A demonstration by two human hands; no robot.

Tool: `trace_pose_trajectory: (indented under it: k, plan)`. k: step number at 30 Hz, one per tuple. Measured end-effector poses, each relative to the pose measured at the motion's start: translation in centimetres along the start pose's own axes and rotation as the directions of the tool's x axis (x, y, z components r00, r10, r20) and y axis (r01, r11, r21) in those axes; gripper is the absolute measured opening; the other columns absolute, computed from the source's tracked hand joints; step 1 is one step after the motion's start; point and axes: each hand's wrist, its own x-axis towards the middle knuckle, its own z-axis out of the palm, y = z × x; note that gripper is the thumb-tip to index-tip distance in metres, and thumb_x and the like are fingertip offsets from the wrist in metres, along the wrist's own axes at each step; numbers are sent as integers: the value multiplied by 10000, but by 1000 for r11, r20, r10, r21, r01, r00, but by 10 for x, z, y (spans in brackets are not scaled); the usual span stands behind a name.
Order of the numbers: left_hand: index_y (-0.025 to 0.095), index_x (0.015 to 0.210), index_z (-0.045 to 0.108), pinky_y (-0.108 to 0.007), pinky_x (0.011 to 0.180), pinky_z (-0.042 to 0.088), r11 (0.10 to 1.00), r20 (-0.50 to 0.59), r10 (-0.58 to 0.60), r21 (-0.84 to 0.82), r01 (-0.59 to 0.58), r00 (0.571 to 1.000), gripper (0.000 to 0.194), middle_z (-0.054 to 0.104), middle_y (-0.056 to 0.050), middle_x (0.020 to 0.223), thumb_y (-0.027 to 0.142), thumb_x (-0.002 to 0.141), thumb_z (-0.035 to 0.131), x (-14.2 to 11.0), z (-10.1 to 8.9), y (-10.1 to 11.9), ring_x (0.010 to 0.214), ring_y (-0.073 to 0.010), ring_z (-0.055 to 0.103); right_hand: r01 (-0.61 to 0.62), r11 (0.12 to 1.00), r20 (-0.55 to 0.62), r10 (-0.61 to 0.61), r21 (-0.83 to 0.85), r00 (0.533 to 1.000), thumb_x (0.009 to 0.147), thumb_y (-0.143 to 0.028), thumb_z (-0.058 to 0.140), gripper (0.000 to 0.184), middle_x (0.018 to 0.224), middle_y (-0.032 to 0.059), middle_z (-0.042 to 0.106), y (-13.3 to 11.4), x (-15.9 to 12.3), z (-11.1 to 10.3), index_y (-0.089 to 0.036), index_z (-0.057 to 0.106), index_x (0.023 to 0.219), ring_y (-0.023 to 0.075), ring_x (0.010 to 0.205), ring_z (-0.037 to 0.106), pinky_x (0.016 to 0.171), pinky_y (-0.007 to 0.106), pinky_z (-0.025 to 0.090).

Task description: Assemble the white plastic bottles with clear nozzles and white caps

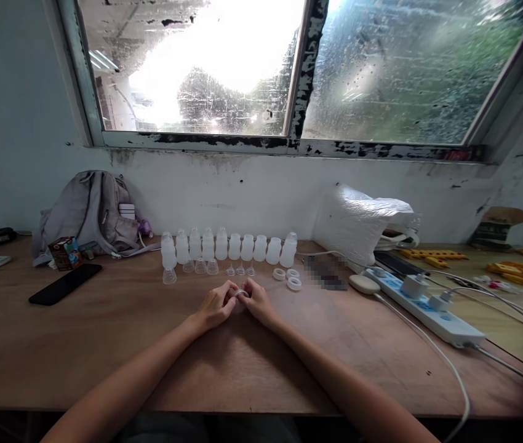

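My left hand (216, 306) and my right hand (258, 301) meet above the table, fingers closed round a white bottle collar ring (242, 293). Part of the ring is covered by my fingers. Just beyond them lie three clear bottle nipples (240, 269). Clear domed caps (200, 266) stand to their left, one of them nearer to me. Three more white collar rings (293, 283) rest to the right of my right hand. Behind all these runs a row of frosted baby bottles (247, 247), some with domed tops and some without.
At the left are a black phone (65, 285), a small carton (64, 253) and a grey backpack (90, 212). To the right, a power strip (427, 307) with plugs and cables lies near a round white pad (363, 284). A silvery bag (358, 221) leans on the wall.
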Motion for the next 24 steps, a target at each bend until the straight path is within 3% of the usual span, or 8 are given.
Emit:
trace_pose_trajectory:
  k: [9,17,20,24]
  plan:
    - [183,908,458,-204,562,386,998,-13,40,47,-39,999,186,532,29,639,206,725,436,-3,-2,5,537,-91,493,-11,1000,-8,10,-8,1000,596,-162,457,88,539,-60,397,1,-2,3,-189,373,602,89,519,362,491,195,293]
    - [213,860,457,-219,580,388,947,-56,5,322,13,998,166,568,18,680,189,696,452,3,4,0,631,-133,552,76,995,-26,-78,-63,997,651,-177,468,75,575,-53,422,-7,-9,3,-191,395,666,87,519,393,505,203,320]
    - [215,901,452,-225,595,394,938,-78,-21,343,46,997,179,579,7,704,211,722,441,3,1,-5,660,-144,565,83,996,16,-83,15,996,701,-235,477,100,624,-36,482,-14,-12,1,-188,441,782,92,528,448,505,208,359]
    - [210,917,443,-223,577,390,942,-133,-36,328,78,991,169,573,3,714,233,751,423,4,-5,-13,615,-135,551,-4,961,98,-24,275,995,746,-316,468,217,714,-8,552,-20,-13,-1,-191,432,920,103,564,523,511,220,419]
